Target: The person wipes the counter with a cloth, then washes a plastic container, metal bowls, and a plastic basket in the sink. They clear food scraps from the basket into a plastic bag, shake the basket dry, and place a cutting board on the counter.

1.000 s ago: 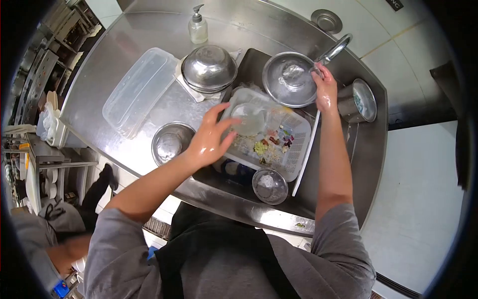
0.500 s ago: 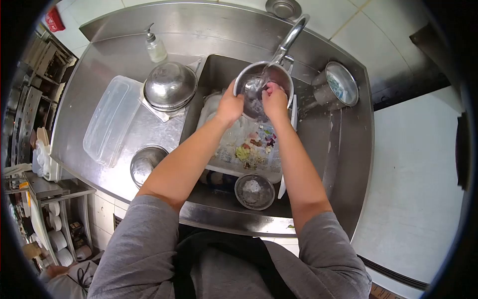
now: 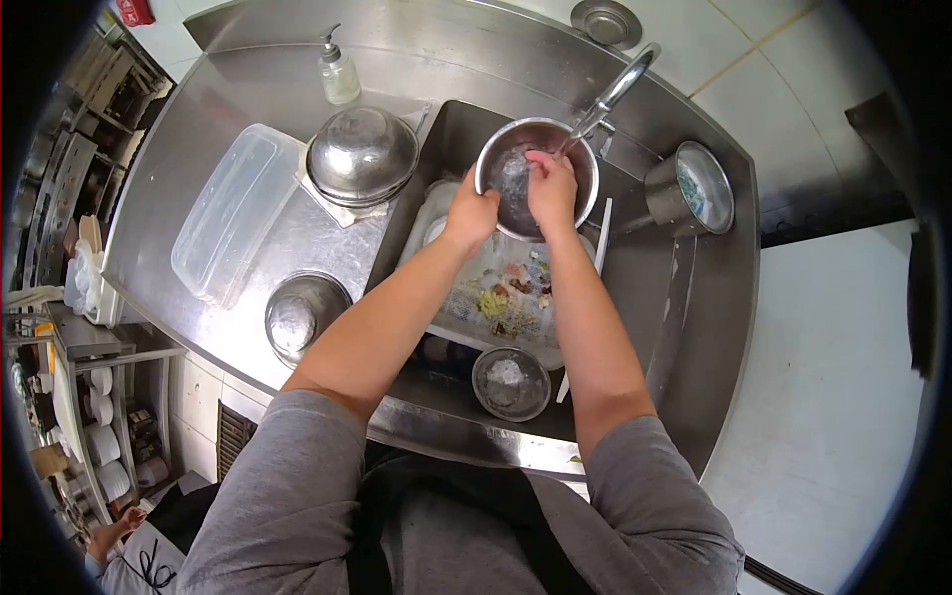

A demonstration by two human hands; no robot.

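Note:
Under the running faucet (image 3: 617,87) is a round metal bowl (image 3: 516,220) with water in it. My left hand (image 3: 470,215) grips the bowl's left rim. Inside the bowl is my right hand (image 3: 551,193), its fingers closed on something pink, perhaps a sponge or cloth, too small to name surely. Below the bowl, a white perforated tray (image 3: 540,349) in the sink holds food scraps (image 3: 511,302). A small metal bowl (image 3: 511,384) lies at the sink's front edge.
Left of the sink are stacked metal bowls (image 3: 363,157), a clear plastic container (image 3: 233,213), a soap bottle (image 3: 339,74) and another metal bowl (image 3: 303,315). A metal pot (image 3: 684,193) stands right. Part of another person (image 3: 139,555) shows at lower left.
The view has shifted slightly, so most things sit further right. The held bowl is turned more face-up, and my right hand has moved within it.

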